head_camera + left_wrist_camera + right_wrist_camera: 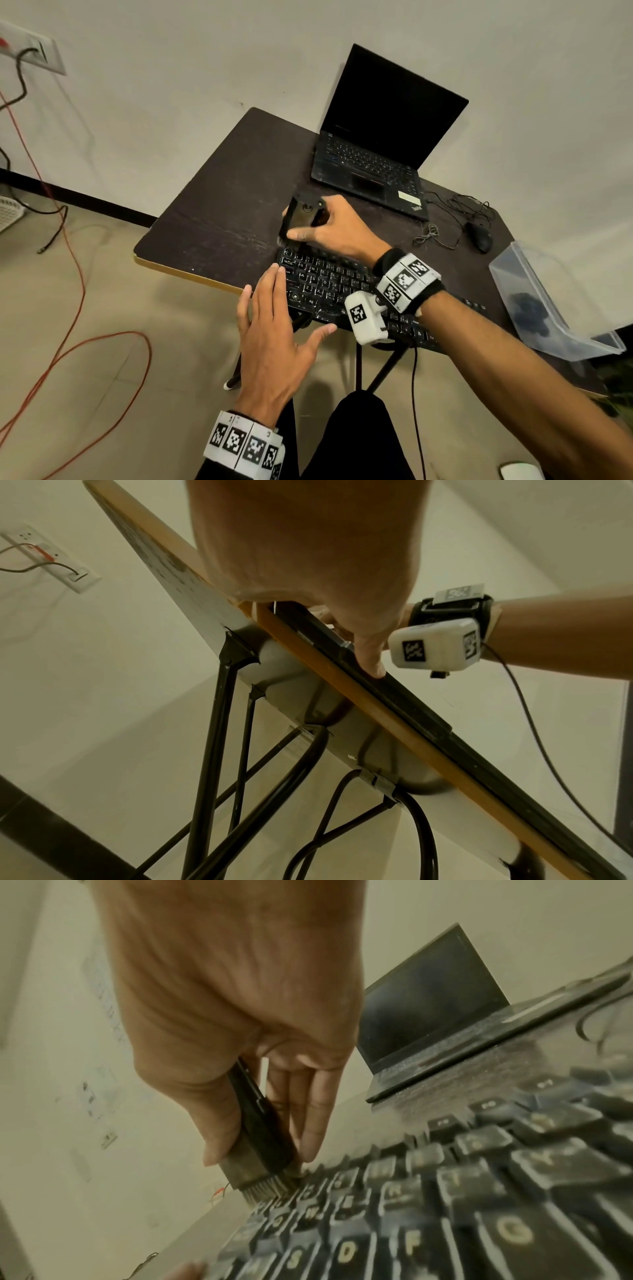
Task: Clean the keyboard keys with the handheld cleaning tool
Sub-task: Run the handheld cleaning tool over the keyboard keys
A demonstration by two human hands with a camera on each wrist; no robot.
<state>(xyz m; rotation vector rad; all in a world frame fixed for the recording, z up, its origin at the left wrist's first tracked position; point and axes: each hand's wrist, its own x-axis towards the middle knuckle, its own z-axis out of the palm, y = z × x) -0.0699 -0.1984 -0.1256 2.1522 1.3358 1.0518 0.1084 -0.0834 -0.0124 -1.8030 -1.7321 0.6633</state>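
Note:
A black keyboard [329, 284] with dusty keys lies along the near edge of the dark table [219, 205]. My right hand [337, 224] grips a black cleaning brush [301, 214], thumb on one side and fingers on the other. In the right wrist view the brush [262, 1139] stands upright with its bristles [265, 1190] on the top-left keys of the keyboard [445, 1204]. My left hand [274, 329] lies flat with straight fingers on the keyboard's left end, thumb at its front edge. In the left wrist view the left hand [308, 547] presses the keyboard [404, 704] from above.
An open black laptop [380, 137] stands at the back of the table. A wired mouse [479, 236] and a clear plastic container [555, 305] lie at the right. Cables [68, 274] trail over the floor at the left. The table's black legs [219, 750] stand beneath.

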